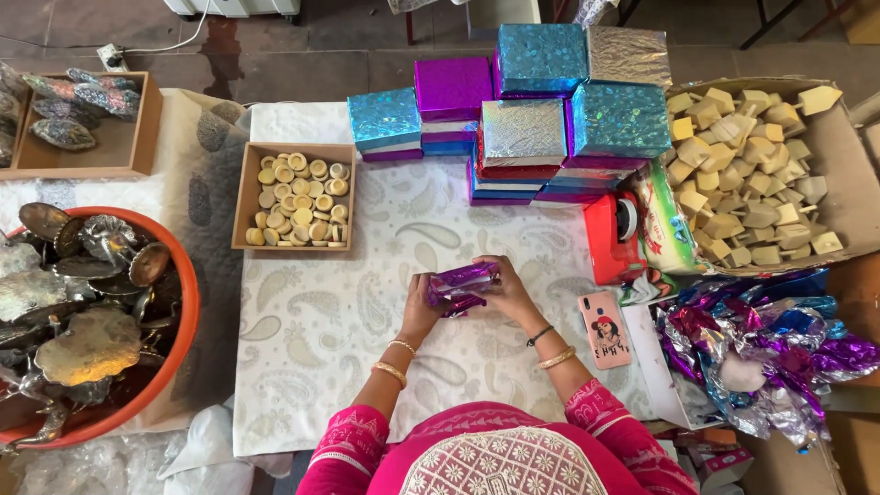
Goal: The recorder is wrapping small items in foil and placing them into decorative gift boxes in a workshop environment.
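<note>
Both my hands hold a small object wrapped in shiny purple foil (pixel 461 281) over a white paisley cloth (pixel 321 330). My left hand (pixel 420 307) grips its left end, fingers curled under it. My right hand (pixel 507 289) presses on its right end from above. Gold bangles ring both wrists, and pink sleeves show at the bottom.
Foil-wrapped boxes (pixel 522 110) in blue, purple and silver are stacked at the far side. A wooden tray of round wooden discs (pixel 298 197) lies far left, a cardboard box of wooden tops (pixel 747 174) right. Phone (pixel 604 330), red tape dispenser (pixel 612 238), foil sheets (pixel 761 344), orange basin (pixel 188 312) of metal pieces.
</note>
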